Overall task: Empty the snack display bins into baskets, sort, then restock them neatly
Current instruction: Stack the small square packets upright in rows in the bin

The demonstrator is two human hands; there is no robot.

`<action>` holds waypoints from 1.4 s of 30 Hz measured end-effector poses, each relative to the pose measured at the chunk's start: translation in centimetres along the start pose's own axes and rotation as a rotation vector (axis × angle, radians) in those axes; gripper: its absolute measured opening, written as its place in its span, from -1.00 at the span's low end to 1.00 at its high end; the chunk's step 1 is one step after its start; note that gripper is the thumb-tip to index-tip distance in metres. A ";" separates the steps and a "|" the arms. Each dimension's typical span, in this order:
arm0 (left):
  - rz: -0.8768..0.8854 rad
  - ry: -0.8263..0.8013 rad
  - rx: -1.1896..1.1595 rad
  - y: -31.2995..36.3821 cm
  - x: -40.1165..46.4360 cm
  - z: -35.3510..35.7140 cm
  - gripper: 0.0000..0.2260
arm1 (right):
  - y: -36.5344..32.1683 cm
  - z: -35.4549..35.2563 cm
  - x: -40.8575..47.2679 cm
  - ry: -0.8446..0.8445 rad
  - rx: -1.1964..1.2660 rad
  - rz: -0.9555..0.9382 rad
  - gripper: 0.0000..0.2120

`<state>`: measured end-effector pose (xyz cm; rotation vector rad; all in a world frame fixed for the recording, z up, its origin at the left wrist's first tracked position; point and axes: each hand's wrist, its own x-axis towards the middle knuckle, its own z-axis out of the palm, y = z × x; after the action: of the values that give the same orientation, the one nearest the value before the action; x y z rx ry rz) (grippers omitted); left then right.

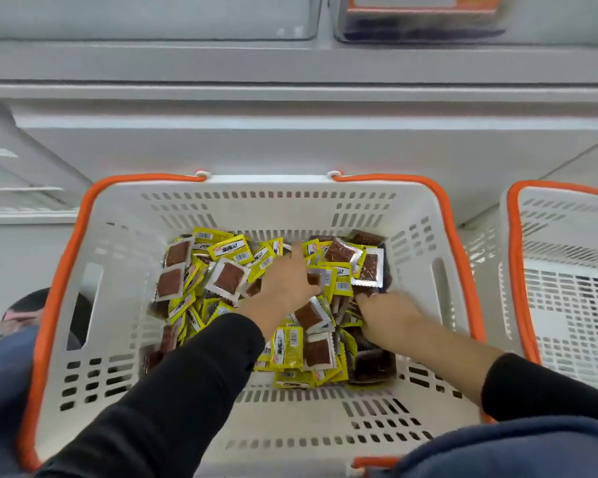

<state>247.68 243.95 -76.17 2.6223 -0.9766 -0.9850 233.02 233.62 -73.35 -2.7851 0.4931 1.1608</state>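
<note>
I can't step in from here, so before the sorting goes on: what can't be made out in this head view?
- Right hand fingertips: buried among the snack packets.
- Second basket: cut off by the right edge.
- Left hand: motion-blurred, grip unclear.
- Upper bin: blurred, cut off at the top.

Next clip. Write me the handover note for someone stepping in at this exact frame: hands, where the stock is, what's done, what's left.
Left hand: flat on the packets, index finger extended, holding nothing clearly.
Right hand: fingers dug down into the pile; whether it holds a packet cannot be told.
Stock: yellow and clear snack packets lie mixed in the middle basket. The second basket, to its right, shows no packets in the visible part.
Done: packets are in the basket.
Left: sorting the types apart, then restocking the bins neatly.
</note>
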 end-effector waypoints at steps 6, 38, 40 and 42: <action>-0.107 -0.092 -0.325 -0.1 -1.8 1.5 -0.31 | 1.5 -2.7 0.2 -0.146 0.649 0.037 -0.67; 0.235 -0.105 -1.179 2.9 -16.0 -19.2 -0.86 | -3.8 -21.8 -13.5 -0.031 1.484 -0.169 -0.70; 0.056 -0.079 -1.285 2.1 -14.0 -16.9 -0.83 | -4.5 -19.1 -10.8 0.020 1.476 -0.116 -0.74; -0.148 -0.003 -1.233 0.4 -11.8 -14.6 -0.77 | -5.3 -15.6 -8.4 0.103 1.433 -0.029 -0.71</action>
<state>250.15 250.17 -58.62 1.6241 -0.0343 -1.0996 239.76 237.69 -56.61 -1.5540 0.8262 0.3122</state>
